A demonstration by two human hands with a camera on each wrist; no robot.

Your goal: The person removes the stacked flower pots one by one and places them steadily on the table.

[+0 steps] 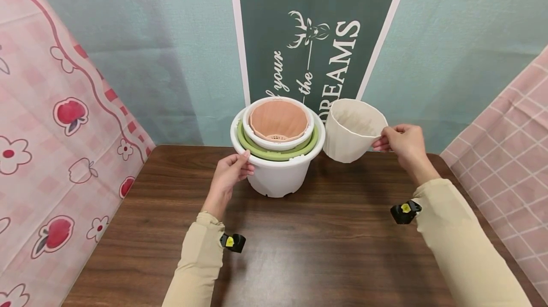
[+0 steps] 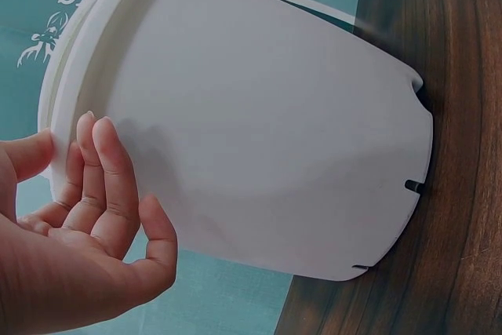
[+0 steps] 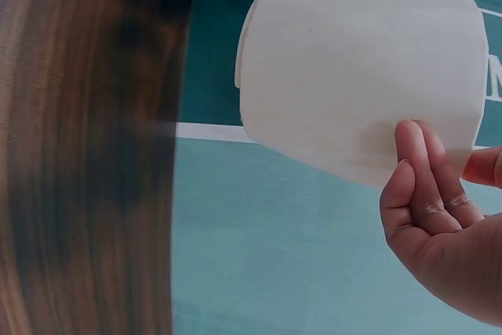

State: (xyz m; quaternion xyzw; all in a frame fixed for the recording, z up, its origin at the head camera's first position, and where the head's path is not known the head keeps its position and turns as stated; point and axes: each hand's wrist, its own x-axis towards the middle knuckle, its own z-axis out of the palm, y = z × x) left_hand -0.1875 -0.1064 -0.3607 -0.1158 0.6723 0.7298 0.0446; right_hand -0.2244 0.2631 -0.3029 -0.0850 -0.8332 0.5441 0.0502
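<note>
A large white flower pot [image 1: 278, 178] stands upright on the table, with a green pot [image 1: 278, 155], a smaller white pot [image 1: 277, 145] and a peach pot [image 1: 279, 119] nested inside it. My left hand [image 1: 229, 171] pinches the large pot's rim at its left front, thumb on top and fingers beneath; the left wrist view shows the pot's wall [image 2: 267, 131] beside those fingers. With thumb and fingers, my right hand [image 1: 404, 143] pinches the rim of a cream ribbed pot [image 1: 347, 143]. It is tilted, held to the right of the nested pots, and its base appears off the table in the right wrist view.
The dark wooden table [image 1: 299, 250] reaches back to a teal curtain [image 1: 171, 83] with a dark printed panel. Pink patterned cloth [image 1: 55, 154] hangs at the left and pink checked cloth [image 1: 505, 178] at the right.
</note>
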